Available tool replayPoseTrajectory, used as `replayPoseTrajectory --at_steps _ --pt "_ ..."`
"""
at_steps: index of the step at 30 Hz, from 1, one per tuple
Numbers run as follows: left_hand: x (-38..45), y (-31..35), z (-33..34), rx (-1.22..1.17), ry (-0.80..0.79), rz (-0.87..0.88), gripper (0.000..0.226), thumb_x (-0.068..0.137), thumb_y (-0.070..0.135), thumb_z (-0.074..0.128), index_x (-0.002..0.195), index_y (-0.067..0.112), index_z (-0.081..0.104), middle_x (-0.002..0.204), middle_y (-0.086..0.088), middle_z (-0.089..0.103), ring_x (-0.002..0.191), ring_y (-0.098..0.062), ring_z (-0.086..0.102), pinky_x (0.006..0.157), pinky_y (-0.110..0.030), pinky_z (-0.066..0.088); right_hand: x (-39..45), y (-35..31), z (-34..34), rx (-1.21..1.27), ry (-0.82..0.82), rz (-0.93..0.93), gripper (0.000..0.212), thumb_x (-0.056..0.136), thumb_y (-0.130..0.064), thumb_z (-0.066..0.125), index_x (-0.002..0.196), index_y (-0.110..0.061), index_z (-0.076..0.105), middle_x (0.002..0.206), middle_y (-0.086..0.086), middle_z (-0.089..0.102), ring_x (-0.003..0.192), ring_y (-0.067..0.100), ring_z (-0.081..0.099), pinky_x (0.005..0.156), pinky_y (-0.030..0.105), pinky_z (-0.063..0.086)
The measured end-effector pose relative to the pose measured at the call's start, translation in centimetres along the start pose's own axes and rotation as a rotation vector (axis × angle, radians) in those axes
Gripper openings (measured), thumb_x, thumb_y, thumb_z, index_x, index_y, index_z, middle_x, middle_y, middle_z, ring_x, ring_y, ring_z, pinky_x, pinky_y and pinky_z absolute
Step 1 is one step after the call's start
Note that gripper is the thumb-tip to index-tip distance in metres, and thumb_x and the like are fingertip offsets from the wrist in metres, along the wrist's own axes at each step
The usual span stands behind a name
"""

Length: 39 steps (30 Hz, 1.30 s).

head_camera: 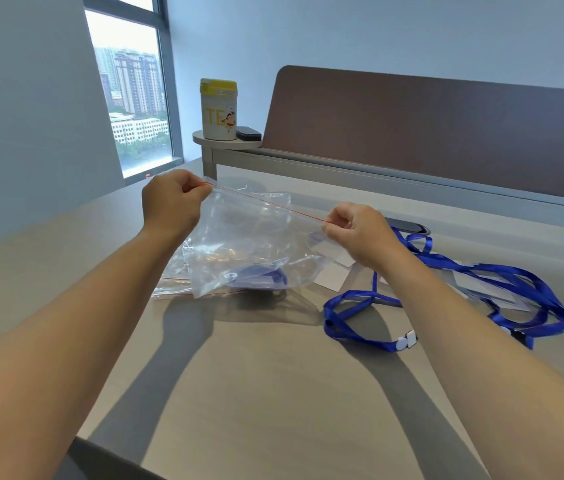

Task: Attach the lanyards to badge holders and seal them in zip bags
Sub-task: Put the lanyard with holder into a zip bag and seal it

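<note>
A clear zip bag (242,237) with a red seal line hangs above the table. My left hand (173,202) pinches its top left corner and my right hand (353,230) pinches the top right corner, so the seal is stretched between them. A folded blue lanyard (259,275) with a badge holder lies in the bottom of the bag. Another zip bag (173,289) lies flat beneath it. Loose blue lanyards (481,275) sprawl on the table to the right, one ending in a white clip (407,341). Clear badge holders (334,278) with white cards lie among them.
The beige table (273,393) has a brown divider panel (429,133) along its far edge. A yellow-lidded white canister (218,109) and a small black object (248,132) stand on a round shelf at the back. A dark oval cable port (408,226) sits behind my right hand.
</note>
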<state>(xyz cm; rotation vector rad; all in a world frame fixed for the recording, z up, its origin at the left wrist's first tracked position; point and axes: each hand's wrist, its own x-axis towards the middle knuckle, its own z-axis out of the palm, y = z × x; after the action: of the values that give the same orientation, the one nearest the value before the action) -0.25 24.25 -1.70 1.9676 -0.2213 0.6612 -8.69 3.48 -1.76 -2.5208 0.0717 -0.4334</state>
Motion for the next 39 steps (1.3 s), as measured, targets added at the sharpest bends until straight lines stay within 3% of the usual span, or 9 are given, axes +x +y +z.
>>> replayPoseTrajectory --at_steps 9,13,16,20,26,30,34,37,39 --pt "-1.3 -0.6 -0.6 -0.084 -0.078 -0.147 0.020 0.085 0.009 0.061 0.099 -0.005 0.066 0.095 -0.019 0.063 0.088 -0.024 0.053 0.090 -0.037 0.045 -2.2 1.0 -0.6 0.142 -0.067 0.061 0.018 0.090 -0.004 0.050 0.104 0.001 0.061 0.077 -0.001 0.056 0.070 0.012 0.055 0.076 0.025 0.051" --pt "-2.5 -0.6 -1.9 -0.100 -0.183 -0.185 0.010 0.084 0.006 0.062 0.090 0.000 0.067 0.077 -0.010 0.058 0.072 -0.020 0.050 0.073 -0.029 0.043 -3.1 1.0 -0.6 0.147 -0.045 0.076 0.016 0.089 0.001 0.051 0.099 0.004 0.063 0.087 0.012 0.060 0.077 0.021 0.058 0.079 0.031 0.054" --pt "-3.6 -0.8 -4.0 -0.175 -0.447 -0.340 0.016 0.084 0.004 0.059 0.069 0.007 0.059 0.066 -0.006 0.053 0.060 -0.015 0.045 0.062 -0.021 0.040 -4.0 1.4 -0.3 0.125 -0.045 0.088 0.015 0.088 0.004 0.051 0.094 0.005 0.065 0.081 0.012 0.060 0.068 0.019 0.057 0.071 0.028 0.055" --pt "-5.1 -2.1 -7.1 -0.389 -0.809 -0.675 0.020 0.073 0.030 0.058 0.078 0.013 0.066 0.061 0.001 0.064 0.057 -0.009 0.062 0.062 -0.023 0.053 -5.4 2.0 -0.1 0.205 -0.206 0.229 0.014 0.085 0.002 0.057 0.095 0.005 0.066 0.070 0.004 0.058 0.060 0.011 0.054 0.050 0.009 0.050" --pt "-7.0 -4.9 -4.6 -0.075 -0.735 -0.860 0.046 0.085 0.044 0.054 0.110 0.006 0.052 0.111 -0.012 0.045 0.084 -0.021 0.048 0.070 -0.035 0.047 -6.7 2.0 0.9 0.145 -0.540 0.455 0.016 0.086 -0.005 0.050 0.077 -0.006 0.064 0.075 0.005 0.060 0.071 0.013 0.054 0.077 0.025 0.046" --pt "-7.4 -4.6 -1.4 -0.167 -0.619 -0.897 0.061 0.086 0.026 0.062 0.137 0.007 0.033 0.142 -0.017 0.035 0.071 -0.018 0.048 0.058 -0.029 0.052 -5.6 2.3 2.7 0.192 -0.447 0.487 0.026 0.090 -0.014 0.047 0.103 0.004 0.061 0.089 0.007 0.062 0.083 0.017 0.054 0.085 0.031 0.047" --pt "-6.7 -5.7 1.0 -0.188 -0.624 -0.905 0.046 0.083 0.017 0.064 0.123 0.005 0.045 0.091 -0.008 0.055 0.055 -0.010 0.040 0.027 -0.008 0.033 -3.6 2.3 5.2 0.321 -0.316 0.527 0.030 0.088 -0.015 0.057 0.110 0.006 0.055 0.077 0.009 0.051 0.059 0.013 0.046 0.054 0.021 0.040" --pt "-6.6 -5.7 2.2 -0.118 -0.643 -0.881 0.020 0.080 0.015 0.068 0.079 0.007 0.050 0.043 0.000 0.038 0.031 -0.006 0.028 0.029 -0.007 0.019 -2.4 2.4 6.9 0.302 -0.315 0.540 0.026 0.083 -0.021 0.064 0.096 0.002 0.058 0.075 0.009 0.051 0.058 0.014 0.045 0.054 0.024 0.037" --pt "-6.4 -5.6 3.1 -0.061 -0.692 -0.804 0.033 0.080 0.014 0.068 0.060 0.011 0.042 0.030 0.003 0.034 0.019 -0.005 0.025 0.032 -0.011 0.019 -1.8 2.3 7.5 0.278 -0.348 0.541 0.020 0.082 -0.020 0.065 0.081 -0.002 0.056 0.075 0.009 0.054 0.062 0.014 0.048 0.055 0.024 0.037"
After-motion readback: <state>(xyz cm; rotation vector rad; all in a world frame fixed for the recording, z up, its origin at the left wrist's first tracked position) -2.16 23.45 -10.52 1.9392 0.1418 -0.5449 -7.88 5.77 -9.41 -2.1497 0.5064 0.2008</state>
